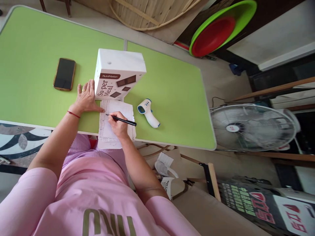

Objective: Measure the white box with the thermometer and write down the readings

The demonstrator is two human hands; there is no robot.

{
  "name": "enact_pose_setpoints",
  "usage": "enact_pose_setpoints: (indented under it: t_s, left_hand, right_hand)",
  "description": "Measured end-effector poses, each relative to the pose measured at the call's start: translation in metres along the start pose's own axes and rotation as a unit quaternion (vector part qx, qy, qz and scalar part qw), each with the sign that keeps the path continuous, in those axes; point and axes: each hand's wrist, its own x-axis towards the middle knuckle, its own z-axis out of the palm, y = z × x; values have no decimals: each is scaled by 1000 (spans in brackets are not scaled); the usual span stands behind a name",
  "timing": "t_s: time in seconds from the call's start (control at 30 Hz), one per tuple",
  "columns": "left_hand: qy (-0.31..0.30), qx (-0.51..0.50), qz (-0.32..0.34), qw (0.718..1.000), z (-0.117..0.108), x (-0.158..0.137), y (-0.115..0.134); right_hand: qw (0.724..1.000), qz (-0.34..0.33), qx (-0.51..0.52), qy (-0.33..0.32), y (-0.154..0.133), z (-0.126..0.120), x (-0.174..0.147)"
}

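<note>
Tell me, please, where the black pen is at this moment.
In the head view, slightly left of the picture's middle, the black pen is held in the right hand, over the papers and left of the white thermometer.

Green-topped table (172, 88), pale floor (221, 78) — round wooden panel (150, 9) beyond, caged fan (253, 127) alongside.

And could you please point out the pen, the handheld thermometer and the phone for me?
Pen (125, 121): head view, on its black barrel.
Handheld thermometer (149, 114): head view, on its white handle's upper part.
Phone (64, 74): head view, on its dark screen.
</note>
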Motion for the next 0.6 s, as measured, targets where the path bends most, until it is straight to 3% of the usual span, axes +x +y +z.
enact_pose_setpoints:
  t_s: [0.6]
  left_hand:
    - [-5, 10, 0, 1000, 0, 1, -1]
  right_hand:
    - [1000, 8, -12, -8, 1, 1, 0]
